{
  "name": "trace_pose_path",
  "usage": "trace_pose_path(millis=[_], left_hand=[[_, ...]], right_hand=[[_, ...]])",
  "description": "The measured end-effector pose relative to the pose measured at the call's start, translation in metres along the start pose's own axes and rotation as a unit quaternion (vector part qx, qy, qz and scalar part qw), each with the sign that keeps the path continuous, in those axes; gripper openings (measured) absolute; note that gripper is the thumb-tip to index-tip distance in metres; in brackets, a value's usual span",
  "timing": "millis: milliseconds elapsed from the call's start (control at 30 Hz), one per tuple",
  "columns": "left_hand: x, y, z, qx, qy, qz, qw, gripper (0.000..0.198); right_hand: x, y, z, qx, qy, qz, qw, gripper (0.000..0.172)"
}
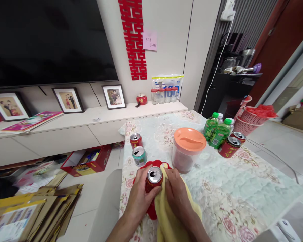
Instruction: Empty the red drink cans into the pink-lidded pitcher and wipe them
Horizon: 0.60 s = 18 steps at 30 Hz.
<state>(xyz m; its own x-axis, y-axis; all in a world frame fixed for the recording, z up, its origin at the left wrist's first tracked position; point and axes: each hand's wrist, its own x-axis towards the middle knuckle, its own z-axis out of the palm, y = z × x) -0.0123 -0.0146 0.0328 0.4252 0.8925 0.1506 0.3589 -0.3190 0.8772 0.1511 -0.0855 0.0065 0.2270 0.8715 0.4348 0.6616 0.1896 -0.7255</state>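
Observation:
My left hand (141,191) is wrapped round an opened red drink can (153,179), which stands upright with its silver top facing me. In my right hand (176,190) is a yellow cloth (163,215), bunched against the can's right side and hanging down toward me. Under the can and hands lies a red scalloped mat (152,212), partly covered. Just beyond my left hand stand a teal can (139,156) and another red can (136,140). A clear plastic container with an orange lid (189,139) stands past my right hand.
Green-labelled bottles (218,131) and dark red cans (229,147) stand at the right of the flowered tablecloth (217,188). Pink baskets (252,119) rise behind them. A white cabinet (90,122) with photo frames and jars runs along the wall. Flattened cardboard (47,211) lies at lower left.

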Motion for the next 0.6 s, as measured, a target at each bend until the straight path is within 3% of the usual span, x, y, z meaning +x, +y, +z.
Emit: trace_pose_path(millis=[200, 367, 600], left_hand=[[-0.003, -0.002, 0.004, -0.015, -0.006, -0.005, 1.000, 0.066], [-0.006, -0.004, -0.004, -0.017, -0.072, -0.014, 0.997, 0.076], [-0.001, -0.004, -0.004, 0.004, -0.027, 0.002, 1.000, 0.074]], right_hand=[[-0.004, 0.016, 0.013, -0.047, -0.029, 0.040, 0.998, 0.026], [-0.004, 0.019, 0.019, -0.055, -0.027, 0.055, 0.997, 0.035], [0.001, 0.005, -0.005, 0.007, -0.032, 0.040, 0.999, 0.029]])
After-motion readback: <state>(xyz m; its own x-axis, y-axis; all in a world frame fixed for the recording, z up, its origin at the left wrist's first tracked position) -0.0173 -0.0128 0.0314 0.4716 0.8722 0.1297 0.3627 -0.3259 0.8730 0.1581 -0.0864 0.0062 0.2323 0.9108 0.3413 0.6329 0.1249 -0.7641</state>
